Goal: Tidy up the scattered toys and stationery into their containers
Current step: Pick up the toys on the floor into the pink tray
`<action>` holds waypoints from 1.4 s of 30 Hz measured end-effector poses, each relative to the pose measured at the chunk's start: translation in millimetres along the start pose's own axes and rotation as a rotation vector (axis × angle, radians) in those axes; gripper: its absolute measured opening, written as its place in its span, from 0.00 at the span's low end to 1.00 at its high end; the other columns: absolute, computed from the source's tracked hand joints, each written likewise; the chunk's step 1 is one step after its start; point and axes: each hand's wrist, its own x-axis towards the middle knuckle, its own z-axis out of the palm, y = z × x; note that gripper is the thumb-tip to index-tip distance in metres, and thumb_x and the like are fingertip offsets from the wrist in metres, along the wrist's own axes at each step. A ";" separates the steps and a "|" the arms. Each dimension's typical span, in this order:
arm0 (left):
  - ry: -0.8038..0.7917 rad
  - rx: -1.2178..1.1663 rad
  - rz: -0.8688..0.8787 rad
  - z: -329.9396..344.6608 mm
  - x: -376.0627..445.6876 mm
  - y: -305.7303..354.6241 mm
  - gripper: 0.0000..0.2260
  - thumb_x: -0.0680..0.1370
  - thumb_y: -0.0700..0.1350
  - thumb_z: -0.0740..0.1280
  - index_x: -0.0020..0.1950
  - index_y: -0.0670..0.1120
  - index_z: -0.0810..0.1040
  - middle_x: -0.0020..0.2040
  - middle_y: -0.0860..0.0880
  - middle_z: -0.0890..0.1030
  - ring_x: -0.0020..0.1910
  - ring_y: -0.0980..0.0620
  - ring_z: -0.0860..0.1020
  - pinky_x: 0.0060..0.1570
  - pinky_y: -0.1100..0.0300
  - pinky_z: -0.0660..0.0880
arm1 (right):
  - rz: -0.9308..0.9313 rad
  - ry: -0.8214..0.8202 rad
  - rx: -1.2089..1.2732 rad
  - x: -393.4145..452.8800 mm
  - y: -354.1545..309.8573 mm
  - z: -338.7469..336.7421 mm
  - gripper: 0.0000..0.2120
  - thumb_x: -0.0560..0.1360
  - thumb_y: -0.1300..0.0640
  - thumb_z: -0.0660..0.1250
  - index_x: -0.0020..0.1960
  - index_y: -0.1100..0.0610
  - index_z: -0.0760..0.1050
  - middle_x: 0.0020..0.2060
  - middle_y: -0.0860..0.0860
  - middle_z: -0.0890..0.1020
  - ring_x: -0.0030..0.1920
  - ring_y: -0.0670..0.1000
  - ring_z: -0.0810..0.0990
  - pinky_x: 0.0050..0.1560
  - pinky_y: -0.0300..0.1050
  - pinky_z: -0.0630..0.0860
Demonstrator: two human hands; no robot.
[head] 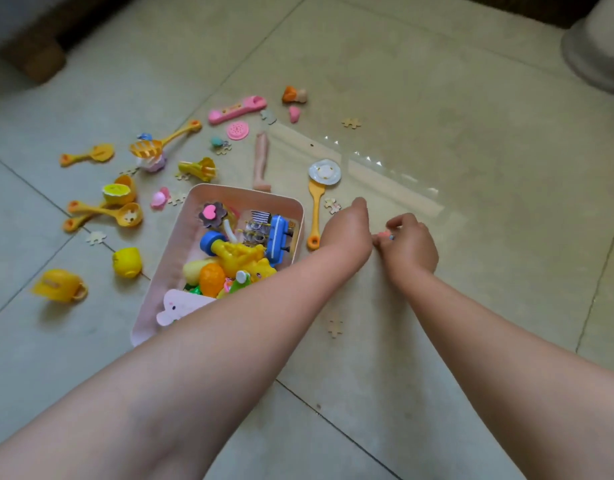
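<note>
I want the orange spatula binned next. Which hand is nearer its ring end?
Left. The left hand is right beside the orange spatula, at its ring end; the right hand lies farther right, pinching a small pink piece.

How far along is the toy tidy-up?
Done: pink box already holds several toys. In hand: right hand pinches a small pink piece over the clear bag; left hand beside it. Left: yellow spoons, cups, pink phone and puzzle pieces on the floor.

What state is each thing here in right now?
Pink box: open, partly filled with toys.
Clear plastic bag: flat on the floor.
Right hand: pinching a small pink piece.
Left hand: fingers hidden.
Yellow cup: on its side.
</note>
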 end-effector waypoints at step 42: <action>-0.352 0.432 -0.003 15.2 -91.2 -60.8 0.28 0.67 0.48 0.79 0.60 0.43 0.68 0.56 0.41 0.75 0.53 0.40 0.77 0.43 0.54 0.72 | -0.203 -0.275 -0.075 -22.0 3.1 1.5 0.06 0.72 0.54 0.71 0.44 0.52 0.74 0.51 0.53 0.77 0.46 0.54 0.75 0.41 0.42 0.65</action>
